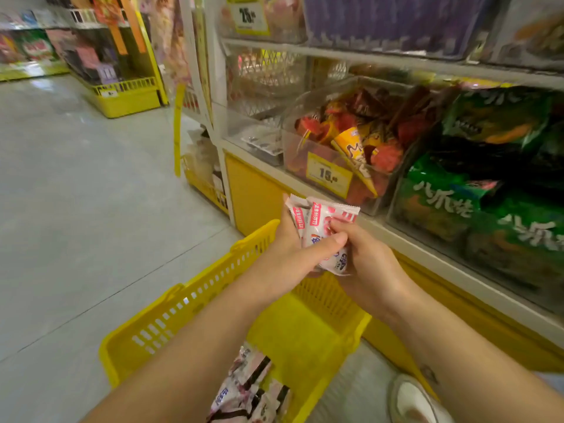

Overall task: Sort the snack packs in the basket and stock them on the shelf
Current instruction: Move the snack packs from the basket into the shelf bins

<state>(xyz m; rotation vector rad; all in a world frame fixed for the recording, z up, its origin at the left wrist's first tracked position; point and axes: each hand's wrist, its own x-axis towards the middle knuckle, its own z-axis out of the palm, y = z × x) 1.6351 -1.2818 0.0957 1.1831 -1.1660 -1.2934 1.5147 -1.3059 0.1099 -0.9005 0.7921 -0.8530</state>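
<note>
Left hand (287, 254), right hand (366, 257): each grip clamped on snack packs (320, 221), above basket (195, 294).

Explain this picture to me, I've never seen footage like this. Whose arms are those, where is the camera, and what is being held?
There is no machine here. A person wears a camera on the head, so this one picture looks forward and down at their own arms. The left hand and the right hand together grip a few pink and white snack packs above a yellow basket that sits on the shop floor. More packs lie in the basket. On the right stands a shelf with clear bins: one holds cone-shaped snacks, and the next holds green bags. The white shape at the bottom looks like a shoe.
</note>
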